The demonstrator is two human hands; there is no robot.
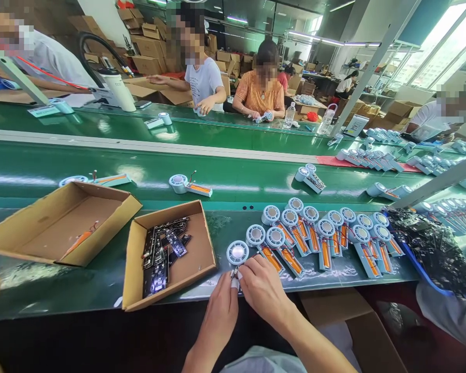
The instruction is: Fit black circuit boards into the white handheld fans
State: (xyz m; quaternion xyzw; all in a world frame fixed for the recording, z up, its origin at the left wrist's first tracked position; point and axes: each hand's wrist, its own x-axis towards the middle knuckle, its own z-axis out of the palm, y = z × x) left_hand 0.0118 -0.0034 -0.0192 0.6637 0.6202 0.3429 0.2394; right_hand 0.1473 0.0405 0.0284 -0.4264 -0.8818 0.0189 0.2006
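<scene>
At the front edge of the bench, my left hand [222, 305] and my right hand [263, 282] are closed together over the handle end of a light-blue handheld fan [237, 253]. Its round head faces up just beyond my fingertips. My fingers pinch around the handle, where a small bit of metal or board shows between them; most of the handle is hidden. Right beside lies a group of similar open fan halves [275, 237] with orange battery cells and thin wires. To the left, a cardboard tray [196, 228] holds several dark circuit boards [175, 243].
Another cardboard tray [101, 204] at left holds one orange cell [79, 241]. A blue bin [407, 254] piled with black boards stands at right. Beyond runs a green conveyor [233, 166] carrying fan parts [190, 185]. Several people sit across it. A metal post [435, 181] slants in at right.
</scene>
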